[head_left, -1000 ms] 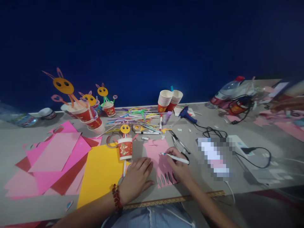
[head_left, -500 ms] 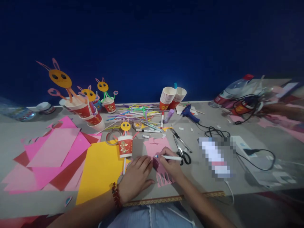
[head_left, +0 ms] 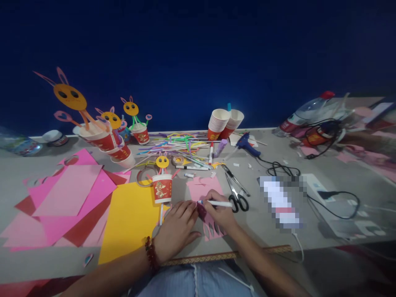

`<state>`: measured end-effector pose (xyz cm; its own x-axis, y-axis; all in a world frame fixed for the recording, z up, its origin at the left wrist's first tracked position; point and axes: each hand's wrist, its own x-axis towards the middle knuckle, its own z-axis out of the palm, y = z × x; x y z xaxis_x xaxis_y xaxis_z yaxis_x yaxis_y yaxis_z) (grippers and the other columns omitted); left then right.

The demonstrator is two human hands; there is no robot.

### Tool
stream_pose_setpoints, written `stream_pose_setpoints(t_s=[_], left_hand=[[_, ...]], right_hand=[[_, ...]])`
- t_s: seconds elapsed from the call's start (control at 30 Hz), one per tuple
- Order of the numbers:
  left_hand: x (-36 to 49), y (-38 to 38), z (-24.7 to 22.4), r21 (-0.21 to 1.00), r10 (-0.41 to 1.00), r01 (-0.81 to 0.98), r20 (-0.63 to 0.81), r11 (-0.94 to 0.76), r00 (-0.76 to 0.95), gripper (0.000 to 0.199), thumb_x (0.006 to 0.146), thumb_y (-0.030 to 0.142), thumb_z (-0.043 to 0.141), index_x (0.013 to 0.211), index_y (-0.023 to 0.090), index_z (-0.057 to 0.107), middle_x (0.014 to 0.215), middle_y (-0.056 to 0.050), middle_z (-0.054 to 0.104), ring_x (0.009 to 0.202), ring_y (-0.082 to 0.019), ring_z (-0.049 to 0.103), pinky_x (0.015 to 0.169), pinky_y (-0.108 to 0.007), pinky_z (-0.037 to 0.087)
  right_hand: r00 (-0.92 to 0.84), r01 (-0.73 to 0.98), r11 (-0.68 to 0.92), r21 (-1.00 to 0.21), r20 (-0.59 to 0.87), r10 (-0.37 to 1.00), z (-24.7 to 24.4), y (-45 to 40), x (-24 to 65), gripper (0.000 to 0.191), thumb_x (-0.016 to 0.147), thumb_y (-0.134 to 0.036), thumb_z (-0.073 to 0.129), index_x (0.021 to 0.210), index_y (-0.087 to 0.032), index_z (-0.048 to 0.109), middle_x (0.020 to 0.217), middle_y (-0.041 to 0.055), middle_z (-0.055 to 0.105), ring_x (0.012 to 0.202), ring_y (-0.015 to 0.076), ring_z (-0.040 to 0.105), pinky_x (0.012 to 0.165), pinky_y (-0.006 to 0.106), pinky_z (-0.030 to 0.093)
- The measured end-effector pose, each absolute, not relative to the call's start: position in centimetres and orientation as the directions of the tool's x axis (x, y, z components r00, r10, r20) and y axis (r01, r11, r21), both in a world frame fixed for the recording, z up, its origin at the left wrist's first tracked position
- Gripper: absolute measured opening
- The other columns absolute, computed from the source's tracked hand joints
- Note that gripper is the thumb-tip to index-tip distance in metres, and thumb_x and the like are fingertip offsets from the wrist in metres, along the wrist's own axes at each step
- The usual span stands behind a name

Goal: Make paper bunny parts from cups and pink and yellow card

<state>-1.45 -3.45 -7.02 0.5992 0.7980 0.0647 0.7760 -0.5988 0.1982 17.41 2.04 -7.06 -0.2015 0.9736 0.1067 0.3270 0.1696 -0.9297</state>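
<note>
Right hand [head_left: 221,212]: fingers pinch the white marker [head_left: 223,203].
Left hand [head_left: 179,225]: fingers outstretched, at the edge of the pink sheet [head_left: 208,189].
Scissors [head_left: 236,197]: just right of the pinching fingers.

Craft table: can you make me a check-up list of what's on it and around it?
Surface: grey table, crowded.
Job's things: white marker, tip at the pink paper with cut-out holes.
Clutter: straws, scissors, paper cups.
Hands: left hand at the paper's left edge; right hand grips the marker.
Cables: looped black cord from blue glue gun.
Surroundings: dark blue wall behind; another person's blurred arm at right.
</note>
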Motion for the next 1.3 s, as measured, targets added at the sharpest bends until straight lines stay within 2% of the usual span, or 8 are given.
stream_pose_setpoints(t_s=[0.37, 0.73, 1.07, 1.3], left_hand=[[-1.41, -3.38, -6.93, 0.205, 0.799, 0.776, 0.055, -0.596, 0.599, 0.060, 0.088, 0.053, 0.062, 0.133, 0.013, 0.053, 0.140, -0.017, 0.054, 0.132, -0.032, 0.047, 0.108, -0.049, 0.038], [-1.42, -3.51, -6.96, 0.180, 0.799, 0.780, 0.076, -0.600, 0.597, 0.058, 0.090, 0.055, 0.057, 0.132, 0.014, 0.054, 0.139, -0.015, 0.055, 0.130, -0.032, 0.048, 0.107, -0.048, 0.038], [-1.47, -3.44, -7.19, 0.163, 0.795, 0.779, 0.093, -0.606, 0.599, 0.062, 0.090, 0.057, 0.057, 0.134, 0.015, 0.052, 0.139, -0.014, 0.055, 0.129, -0.033, 0.049, 0.106, -0.047, 0.039], [-1.46, -3.54, -6.95, 0.160, 0.796, 0.780, 0.082, -0.604, 0.600, 0.062, 0.090, 0.056, 0.058, 0.134, 0.014, 0.052, 0.139, -0.015, 0.056, 0.129, -0.032, 0.049, 0.107, -0.046, 0.038]], right_hand=[[-0.216, 0.330, 0.183, -0.926, 0.115, 0.970, -7.12, 2.05, 17.44, 0.016, 0.083, -0.023, 0.057, 0.067, -0.022, 0.053, 0.062, -0.0033, 0.056, 0.058, 0.0147, 0.052, 0.059, 0.026, 0.041], [-0.213, 0.354, 0.205, -0.912, 0.135, 0.968, -7.32, 2.10, 17.29, 0.016, 0.081, -0.022, 0.055, 0.066, -0.022, 0.051, 0.061, -0.0031, 0.055, 0.058, 0.0145, 0.051, 0.059, 0.025, 0.041], [-0.202, 0.366, 0.210, -0.907, 0.143, 0.969, -7.78, 2.10, 17.52, 0.018, 0.080, -0.023, 0.054, 0.064, -0.023, 0.045, 0.056, -0.0058, 0.045, 0.052, 0.0126, 0.043, 0.053, 0.024, 0.036], [-0.196, 0.371, 0.214, -0.904, 0.150, 0.969, -7.89, 2.09, 17.53, 0.019, 0.080, -0.023, 0.054, 0.064, -0.023, 0.045, 0.056, -0.0057, 0.045, 0.052, 0.0125, 0.043, 0.053, 0.024, 0.035]])
